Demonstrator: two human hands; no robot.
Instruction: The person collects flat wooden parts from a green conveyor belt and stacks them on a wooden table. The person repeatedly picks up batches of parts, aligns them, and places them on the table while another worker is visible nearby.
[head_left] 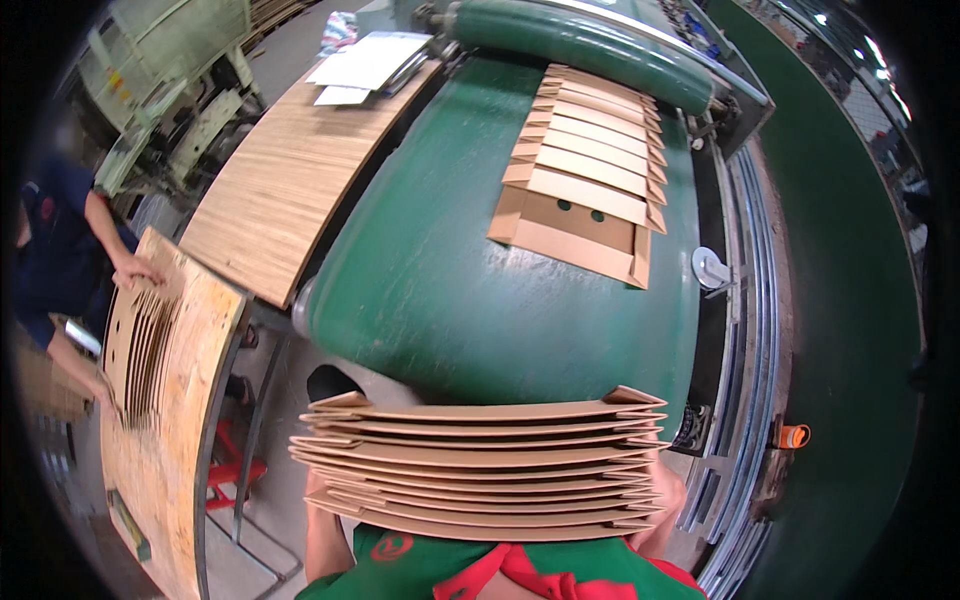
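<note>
A stack of folded cardboard box blanks is held in front of my chest, between my two hands. My left hand is at the stack's left end, its fingers mostly hidden by the cardboard. At the right end, my right hand grips the stack from the side, fingers also largely out of sight. Beyond the stack, the green conveyor belt carries a row of overlapping folded cardboard blanks. The nearest blank shows two dark round holes.
A green roller spans the belt's far end. Left of the belt stands a wooden table with white sheets on it. A co-worker handles more cardboard blanks on a wooden board. Metal rails run along the right.
</note>
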